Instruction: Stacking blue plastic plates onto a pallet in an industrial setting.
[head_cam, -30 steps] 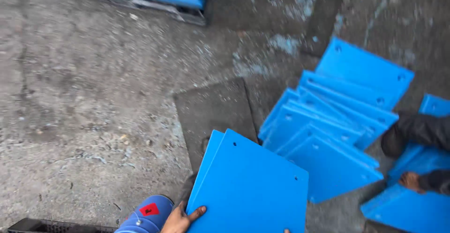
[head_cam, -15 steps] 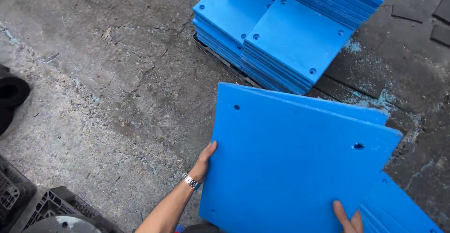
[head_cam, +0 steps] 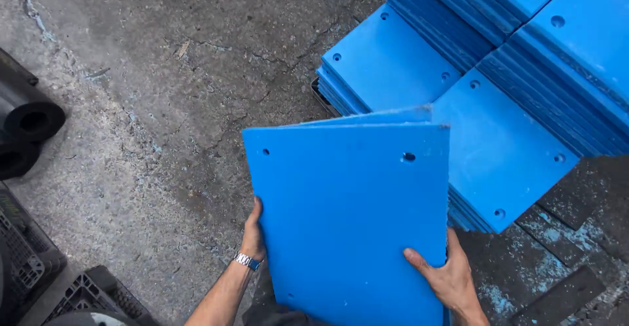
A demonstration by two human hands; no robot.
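Head view: person stands over cracked concrete floor (head_cam: pixel 131 103), carrying blue plastic panels (head_cam: pixel 347 221) with drilled corner holes.
Panels in hand: at least two sheets, held tilted in front of the body; edge of a second sheet shows behind the top of the front one, slightly fanned.
Left hand (head_cam: pixel 252 234): clasped on the left edge, fingers wrapped behind, thumb side showing; wristwatch (head_cam: pixel 247 260) on the wrist.
Right hand (head_cam: pixel 445 277): pinching the lower right edge, thumb pressed flat across the front face.
Surroundings: stacks of matching blue panels (head_cam: pixel 498 70) just beyond, on a low base; black tubes (head_cam: pixel 26 123) at left; dark crates (head_cam: pixel 39 280) at lower left.
Risk, slip: sheets look smooth; rear one could slide out, since the fanned edges suggest the grip is not squaring them.
Risk, pinch: fingers at the edges could be caught against a stack.
Risk, footing: panels block the view of the ground ahead; broken, debris-strewn floor could trip.
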